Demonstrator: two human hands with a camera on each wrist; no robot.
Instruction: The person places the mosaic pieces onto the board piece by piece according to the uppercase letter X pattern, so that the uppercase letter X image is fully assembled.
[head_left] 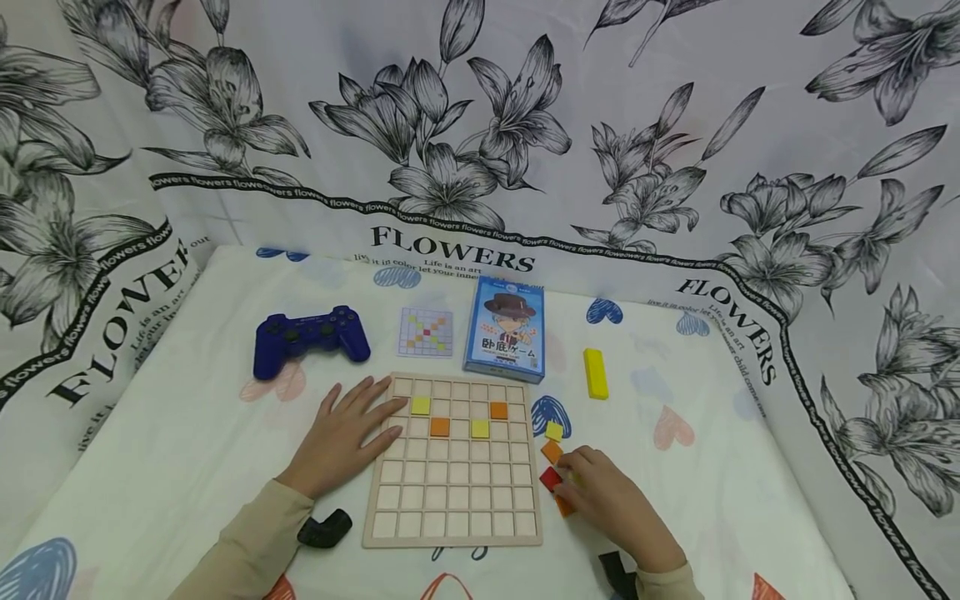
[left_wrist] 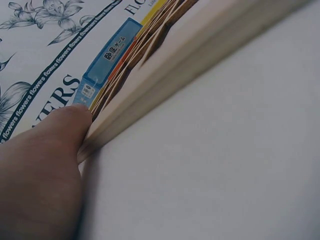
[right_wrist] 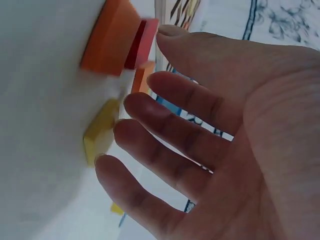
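Note:
A wooden grid board [head_left: 452,547] lies flat with yellow and orange square tiles in some of its upper cells, among them an orange tile [head_left: 439,427]. My left hand [head_left: 341,440] rests at the board's left edge, fingers stretched over the rim. Beside the right edge my right hand [head_left: 611,498] is over a small group of loose tiles, its fingers loosely bent and apart, with nothing gripped. Its thumb tip is right at a red tile [right_wrist: 143,44]. An orange tile [right_wrist: 111,37] lies close by, and a yellow tile [right_wrist: 101,129] is near the fingertips.
Behind the board are a blue game controller [head_left: 311,340], a small pattern card [head_left: 425,332] and a blue card-game box [head_left: 506,329]. A yellow block [head_left: 596,373] lies at the right. A black curved object [head_left: 325,529] sits by the left sleeve. Floral cloth [head_left: 555,200] hangs behind.

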